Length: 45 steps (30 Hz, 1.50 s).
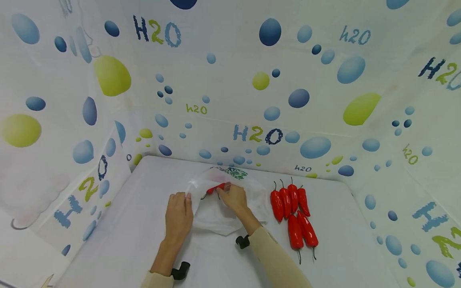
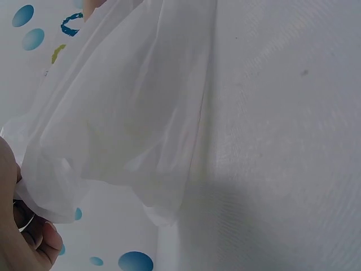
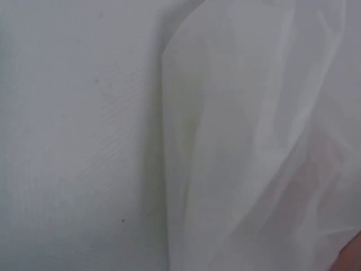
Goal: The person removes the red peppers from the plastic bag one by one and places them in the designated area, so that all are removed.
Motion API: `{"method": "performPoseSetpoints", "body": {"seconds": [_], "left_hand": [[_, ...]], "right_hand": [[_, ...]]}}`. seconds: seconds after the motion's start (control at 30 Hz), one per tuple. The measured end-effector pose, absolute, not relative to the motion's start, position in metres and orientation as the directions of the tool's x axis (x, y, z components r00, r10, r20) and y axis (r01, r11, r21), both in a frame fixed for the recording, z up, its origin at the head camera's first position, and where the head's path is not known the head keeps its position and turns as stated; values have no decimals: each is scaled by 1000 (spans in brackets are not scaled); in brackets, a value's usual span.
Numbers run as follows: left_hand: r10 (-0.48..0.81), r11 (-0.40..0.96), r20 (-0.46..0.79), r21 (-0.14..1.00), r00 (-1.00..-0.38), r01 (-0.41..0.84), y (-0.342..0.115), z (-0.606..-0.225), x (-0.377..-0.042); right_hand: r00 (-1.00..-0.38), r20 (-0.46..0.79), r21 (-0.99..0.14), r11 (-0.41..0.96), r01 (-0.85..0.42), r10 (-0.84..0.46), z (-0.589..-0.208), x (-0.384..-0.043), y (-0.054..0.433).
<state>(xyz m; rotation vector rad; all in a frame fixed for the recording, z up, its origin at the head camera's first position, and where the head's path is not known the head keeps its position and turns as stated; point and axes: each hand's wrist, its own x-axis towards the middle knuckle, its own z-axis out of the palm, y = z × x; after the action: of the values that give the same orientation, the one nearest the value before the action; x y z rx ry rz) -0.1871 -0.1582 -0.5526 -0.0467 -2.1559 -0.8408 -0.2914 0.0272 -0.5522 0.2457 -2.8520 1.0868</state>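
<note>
A thin white plastic bag (image 1: 216, 222) with a green leafy print lies spread at mid-table, its mouth facing me. My left hand (image 1: 179, 216) grips the left edge of the bag's mouth; the left wrist view shows its curled fingers at the translucent film (image 2: 124, 101). Inside the opening, my right hand (image 1: 235, 199) holds a red chili pepper (image 1: 215, 188) by its right end, its green stem pointing left. In the right wrist view, bag film (image 3: 237, 124) fills much of the frame and only a sliver of the hand shows.
Several glossy red chili peppers (image 1: 294, 232) lie in two rows right of the bag. The white table (image 1: 342, 240) ends at a backdrop (image 1: 230, 80) printed with blue and green drops. Black wrist cameras (image 1: 181, 271) are worn under both forearms.
</note>
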Motion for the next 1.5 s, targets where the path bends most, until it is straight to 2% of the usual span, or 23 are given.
{"method": "performPoseSetpoints", "body": {"seconds": [0.1, 0.7, 0.83, 1.1, 1.33, 1.5], "left_hand": [[-232, 783, 703, 545, -672, 300, -158, -553, -187], [-235, 786, 693, 548, -682, 287, -158, -551, -186], [-237, 786, 697, 547, -677, 288, -158, -551, -186], [-231, 793, 697, 539, -679, 283, -157, -552, -185], [-233, 796, 704, 535, -671, 284, -158, -553, -186], [-232, 794, 703, 536, -672, 286, -158, -551, -185]], "right_hand": [[-991, 80, -626, 768, -135, -109, -557, -293, 25], [-999, -49, -536, 844, 19, -9, -555, -302, 12], [-996, -92, -547, 835, 58, 9, -552, -302, 12], [-972, -199, -645, 731, 223, 121, -550, -299, 15], [-988, -93, -663, 732, 152, 121, -547, -300, 21], [-993, -28, -731, 676, 96, 112, -544, -298, 26]]}}
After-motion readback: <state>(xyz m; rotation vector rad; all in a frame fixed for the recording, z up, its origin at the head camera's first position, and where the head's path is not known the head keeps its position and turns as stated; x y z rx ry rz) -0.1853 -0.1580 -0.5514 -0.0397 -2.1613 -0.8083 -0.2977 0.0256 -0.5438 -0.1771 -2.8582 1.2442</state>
